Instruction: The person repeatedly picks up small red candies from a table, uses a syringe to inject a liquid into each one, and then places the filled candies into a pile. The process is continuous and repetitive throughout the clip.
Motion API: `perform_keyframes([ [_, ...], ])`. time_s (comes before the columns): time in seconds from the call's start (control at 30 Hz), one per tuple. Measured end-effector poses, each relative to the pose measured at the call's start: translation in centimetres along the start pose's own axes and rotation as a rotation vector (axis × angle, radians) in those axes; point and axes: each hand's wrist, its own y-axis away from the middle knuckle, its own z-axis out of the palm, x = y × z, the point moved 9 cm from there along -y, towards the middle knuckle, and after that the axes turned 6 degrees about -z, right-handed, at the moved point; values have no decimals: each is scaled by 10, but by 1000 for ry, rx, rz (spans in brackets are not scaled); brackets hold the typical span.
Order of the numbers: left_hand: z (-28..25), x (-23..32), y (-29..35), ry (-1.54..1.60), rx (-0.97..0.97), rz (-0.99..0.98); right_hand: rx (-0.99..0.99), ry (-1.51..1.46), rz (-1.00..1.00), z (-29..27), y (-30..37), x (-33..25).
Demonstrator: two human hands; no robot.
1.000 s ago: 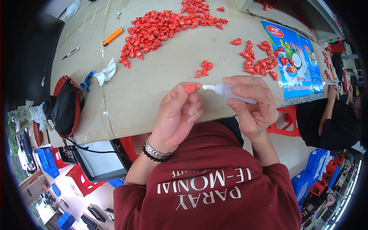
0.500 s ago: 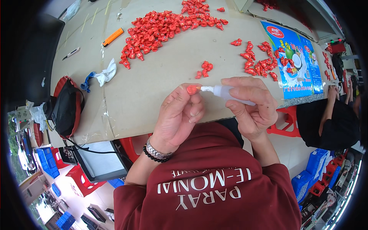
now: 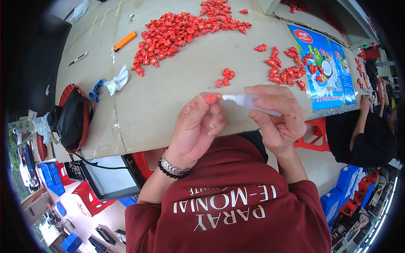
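Between thumb and forefinger, my left hand [image 3: 197, 126] pinches a small red plastic part [image 3: 211, 98]. My right hand [image 3: 279, 116] grips a translucent white squeeze bottle [image 3: 248, 102], laid over sideways with its nozzle pointing left. The thin tip of the nozzle meets the red part, or nearly so; whether they touch I cannot tell. Just beyond my hands lies a little group of similar red parts [image 3: 225, 76]. A large heap of them [image 3: 166, 36] covers the far middle of the table, and a looser cluster [image 3: 287, 72] lies at the right.
The covered table [image 3: 139, 109] carries an orange stick-shaped box [image 3: 125, 41], a pen [image 3: 78, 58], a white-and-blue cloth [image 3: 116, 82] and a black-and-red bag [image 3: 75, 118]. A blue printed sheet [image 3: 322, 67] lies right. Another person in black [image 3: 363, 137] sits at the right beside a red stool [image 3: 314, 135].
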Motion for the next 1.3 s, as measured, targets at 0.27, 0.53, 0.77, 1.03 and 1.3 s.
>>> perform_keyframes([
  [0.27, 0, 0, -1, 8, 6, -4, -1, 5, -19, -2, 0, 1],
  [0.53, -1, -1, -1, 28, 24, -8, 10, -33, 40, -2, 1, 6],
  [0.77, -2, -1, -1, 20, 34, -5, 1, -27, 42, 0, 1, 7],
  [1.03, -2, -1, -2, 15, 29, -11, -4, -17, 39, 2, 0, 7],
  [1.3, 0, 0, -2, 14, 25, -15, -8, -26, 47, 1, -1, 8],
])
